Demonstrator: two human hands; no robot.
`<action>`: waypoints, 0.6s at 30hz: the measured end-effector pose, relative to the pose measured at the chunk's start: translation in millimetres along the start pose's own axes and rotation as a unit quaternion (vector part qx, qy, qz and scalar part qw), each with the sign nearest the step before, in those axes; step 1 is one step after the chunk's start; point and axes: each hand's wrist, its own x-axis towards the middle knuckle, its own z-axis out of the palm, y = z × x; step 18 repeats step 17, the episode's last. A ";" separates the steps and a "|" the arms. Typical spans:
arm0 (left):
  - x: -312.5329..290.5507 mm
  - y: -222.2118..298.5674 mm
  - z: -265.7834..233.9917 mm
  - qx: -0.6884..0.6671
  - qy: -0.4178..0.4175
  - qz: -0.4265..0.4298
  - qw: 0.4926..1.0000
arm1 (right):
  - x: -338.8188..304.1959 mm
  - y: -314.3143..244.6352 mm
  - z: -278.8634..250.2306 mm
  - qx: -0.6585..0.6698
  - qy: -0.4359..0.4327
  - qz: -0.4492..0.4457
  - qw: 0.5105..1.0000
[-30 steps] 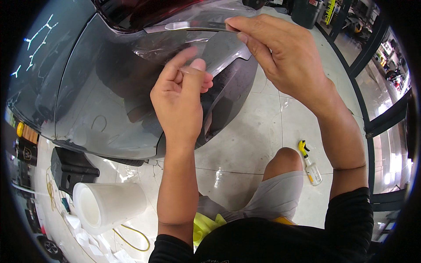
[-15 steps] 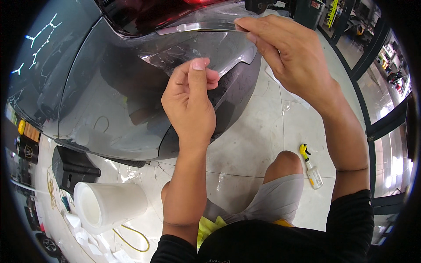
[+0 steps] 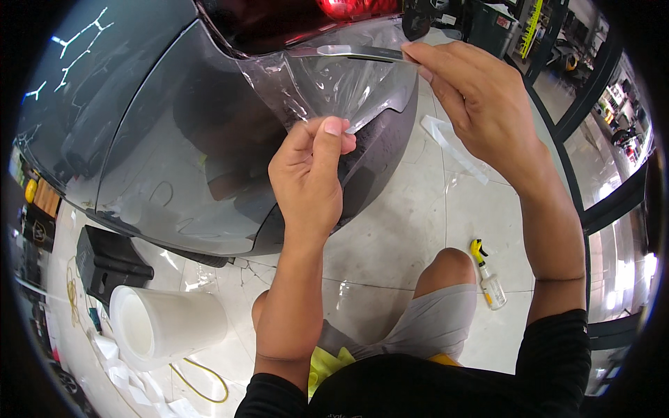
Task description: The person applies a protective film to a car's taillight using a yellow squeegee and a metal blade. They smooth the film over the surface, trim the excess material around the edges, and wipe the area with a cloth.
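Observation:
My left hand [image 3: 306, 174] is closed in a pinch on a clear film [image 3: 331, 83]. The film stretches up in creased folds toward the red tail light [image 3: 359, 8] of a dark grey car [image 3: 188, 139]. My right hand [image 3: 481, 104] grips the end of a slim silver utility knife [image 3: 369, 53], thumb and fingers closed round it. The knife lies nearly level across the top of the stretched film, just below the light, its tip pointing left. Whether the blade touches the film or the car body, I cannot tell.
On the pale tiled floor, a spray bottle [image 3: 491, 282] with a yellow and black head stands right of my knee. A white bucket [image 3: 174, 324] lies on its side at lower left, by a black step stool [image 3: 111, 265]. A film strip [image 3: 456, 150] lies right of the bumper.
The film is now drawn taut in folds from my left hand, which has shifted slightly down and right. My right hand and the knife sit a little lower and farther right.

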 end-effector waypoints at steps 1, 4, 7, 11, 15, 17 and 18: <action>0.5 0.0 -0.5 0.002 -0.002 0.000 1.000 | -0.5 -0.3 -0.6 -0.001 -0.001 0.003 1.000; 0.1 -0.8 -2.0 0.005 -0.017 -0.001 1.000 | -2.0 -2.4 -2.8 -0.009 0.003 0.008 1.000; -1.1 0.8 -2.6 0.012 -0.025 0.000 1.000 | -5.0 -3.4 -4.2 -0.014 0.015 0.002 1.000; -2.6 6.8 -1.7 0.033 -0.026 0.002 0.999 | -15.8 -7.3 -0.9 0.005 0.019 0.033 0.999; -4.5 8.0 -1.8 0.050 -0.033 0.011 0.998 | -31.4 -16.2 1.9 0.013 -0.006 0.110 0.994; -5.4 9.4 -0.6 0.057 -0.038 0.013 0.998 | -42.6 -18.2 2.9 0.021 -0.016 0.150 0.988; -5.4 9.4 -0.6 0.057 -0.038 0.013 0.998 | -42.6 -18.2 2.9 0.021 -0.016 0.150 0.988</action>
